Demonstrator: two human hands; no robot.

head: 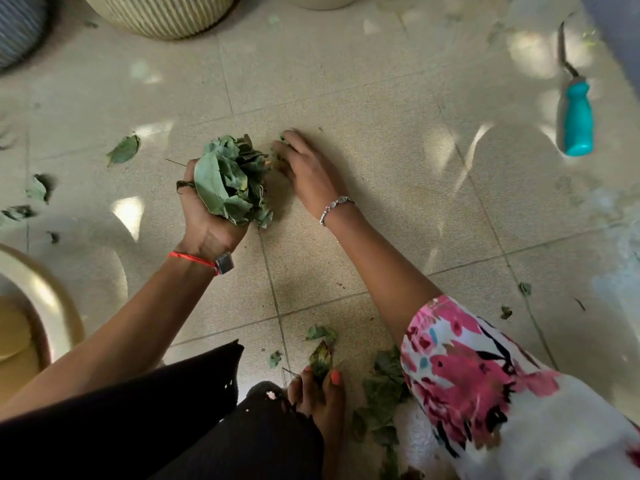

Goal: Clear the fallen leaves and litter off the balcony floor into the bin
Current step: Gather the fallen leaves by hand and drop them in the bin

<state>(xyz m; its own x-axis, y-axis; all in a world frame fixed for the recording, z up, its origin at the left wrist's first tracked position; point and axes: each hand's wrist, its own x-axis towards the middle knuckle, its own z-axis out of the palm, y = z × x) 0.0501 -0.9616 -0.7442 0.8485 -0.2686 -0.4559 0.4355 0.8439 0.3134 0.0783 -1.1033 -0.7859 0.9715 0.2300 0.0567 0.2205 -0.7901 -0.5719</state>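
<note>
My left hand (204, 216) is palm up over the tiled floor and grips a thick bunch of green leaves (232, 178). Just to its right, my right hand (308, 171) lies low on the floor, palm down, with its fingertips on small leaf bits (281, 140) beside the bunch. Loose leaves (124, 150) lie scattered on the tiles at the left. More leaves (381, 396) are heaped near my bare foot (322, 393) at the bottom. A tan round bin (52, 306) shows at the left edge.
A ribbed cream planter (162, 15) and a grey ribbed pot (17, 26) stand at the top left. A hand tool with a teal handle (577, 119) lies on the tiles at the upper right. My black-clad knee fills the bottom left.
</note>
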